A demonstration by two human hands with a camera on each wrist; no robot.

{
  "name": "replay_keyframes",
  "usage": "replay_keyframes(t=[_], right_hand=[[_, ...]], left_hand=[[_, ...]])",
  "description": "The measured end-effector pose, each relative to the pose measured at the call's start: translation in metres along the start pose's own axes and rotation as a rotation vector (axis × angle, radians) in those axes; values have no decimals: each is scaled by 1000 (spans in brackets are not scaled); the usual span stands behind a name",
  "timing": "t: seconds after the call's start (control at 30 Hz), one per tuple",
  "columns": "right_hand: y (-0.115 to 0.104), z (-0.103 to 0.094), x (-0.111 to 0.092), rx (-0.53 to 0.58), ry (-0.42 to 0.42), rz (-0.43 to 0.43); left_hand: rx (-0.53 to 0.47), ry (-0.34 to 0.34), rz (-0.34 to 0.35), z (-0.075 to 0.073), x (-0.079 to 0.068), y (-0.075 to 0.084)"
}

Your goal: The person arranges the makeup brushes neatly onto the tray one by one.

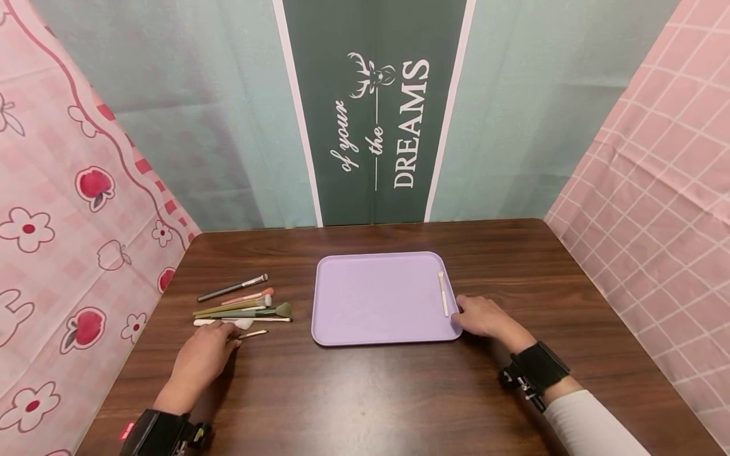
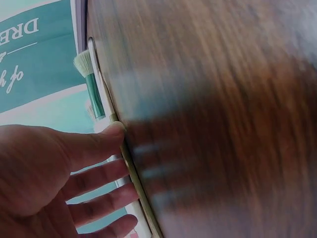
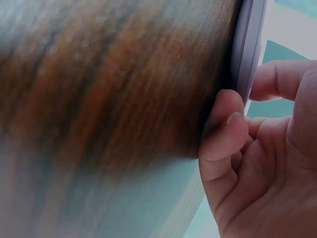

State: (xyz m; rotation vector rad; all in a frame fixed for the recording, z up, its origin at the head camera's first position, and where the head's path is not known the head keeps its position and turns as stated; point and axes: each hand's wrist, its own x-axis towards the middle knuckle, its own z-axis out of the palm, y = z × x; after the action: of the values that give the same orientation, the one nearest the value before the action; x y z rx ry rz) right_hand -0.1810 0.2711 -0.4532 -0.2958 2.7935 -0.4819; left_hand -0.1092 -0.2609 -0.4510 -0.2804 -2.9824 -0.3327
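Looks like pick-up time: left hand [image 1: 202, 356], lower left of frame, has fingers pinched on a thin brush [image 1: 253, 334]; right hand [image 1: 483, 316] clamps the mid-frame lilac tray [image 1: 373, 297] rim. Next probably needs a clean lift trayward.

Lilac tray [image 1: 376, 304], brown wood-grain table [image 1: 365, 392].
White brush [image 1: 444, 294], black brush [image 1: 222, 291], green brush [image 1: 255, 313], gold brush [image 1: 255, 334]; left curtain [image 1: 54, 149] pink with red apples [image 1: 94, 183] and white-petalled flowers [image 1: 27, 229]; back curtain [image 1: 222, 107] pale teal, its middle panel [image 1: 325, 38] dark green with white letters [image 1: 412, 123]; right curtain [image 1: 673, 114] pink, white-gridded; wristbands [image 1: 542, 366] black, 1 sleeve [image 1: 593, 421] white.
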Motion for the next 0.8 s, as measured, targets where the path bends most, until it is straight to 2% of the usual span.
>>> replay_keyframes(t=[0.2, 0.43, 0.8], right_hand=[[1, 1, 1, 2, 1, 5], [0, 2, 1, 10, -5, 9], [0, 1, 0, 11, 1, 9]], left_hand=[[-10, 38, 36, 0, 0, -2], [10, 39, 30, 0, 0, -3], [-22, -52, -16, -6, 2, 2]])
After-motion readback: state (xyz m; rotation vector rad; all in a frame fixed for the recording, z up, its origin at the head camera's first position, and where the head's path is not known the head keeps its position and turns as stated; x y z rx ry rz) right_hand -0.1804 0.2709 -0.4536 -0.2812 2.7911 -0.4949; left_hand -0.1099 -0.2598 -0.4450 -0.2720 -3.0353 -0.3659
